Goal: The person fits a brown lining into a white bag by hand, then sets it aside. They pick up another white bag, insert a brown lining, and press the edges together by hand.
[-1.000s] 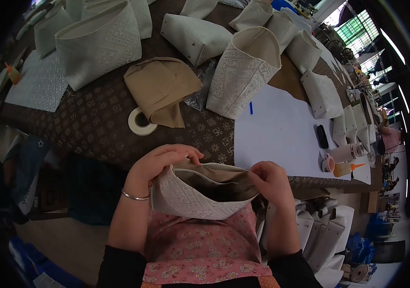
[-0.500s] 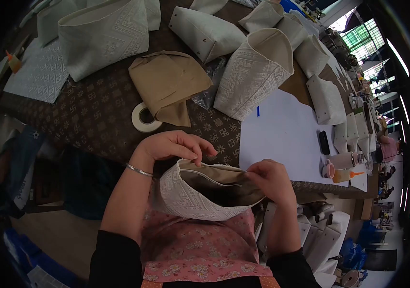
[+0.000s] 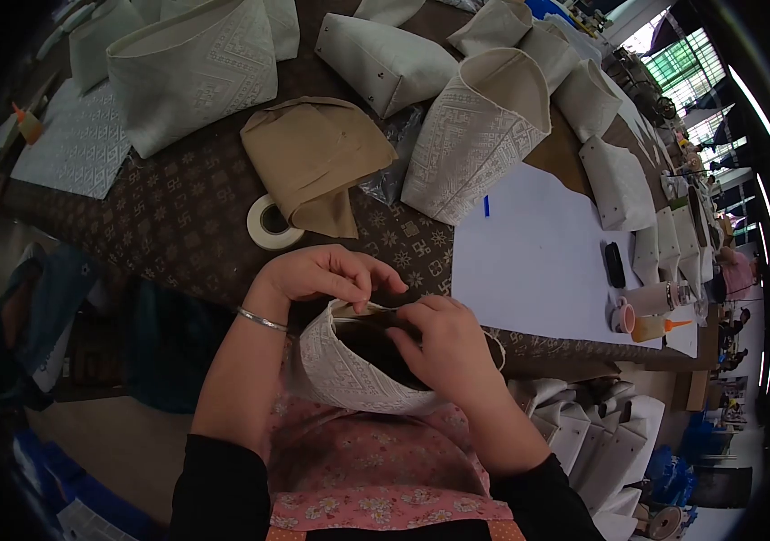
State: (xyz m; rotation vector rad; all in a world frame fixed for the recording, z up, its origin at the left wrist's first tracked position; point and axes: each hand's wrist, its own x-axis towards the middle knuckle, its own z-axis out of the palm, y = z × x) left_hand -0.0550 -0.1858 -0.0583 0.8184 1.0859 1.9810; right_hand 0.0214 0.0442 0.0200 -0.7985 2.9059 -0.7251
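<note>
A white bag with an embossed pattern (image 3: 355,371) is tilted against my apron, its mouth facing up. My left hand (image 3: 326,275) has thumb and fingertips pinched on the far rim, towards the left end. Over the mouth lies my right hand (image 3: 448,347), its fingers bent over the far rim near the middle and the thumb on the inner side. The lining inside looks dark and is partly covered by this hand. Just beyond my left hand, a roll of tape (image 3: 274,224) rests on the table beside a folded brown cloth (image 3: 317,149).
Several similar white bags (image 3: 475,135) stand and lie at the back of the patterned table (image 3: 178,216). On the right, a white sheet (image 3: 529,261) holds a blue strip, a black object (image 3: 614,264) and a cup (image 3: 623,316). More white bags (image 3: 592,442) are stacked below the table edge.
My right hand has moved left from the right end of the bag's rim to its middle, now covering part of the opening. My left hand has stayed almost still.
</note>
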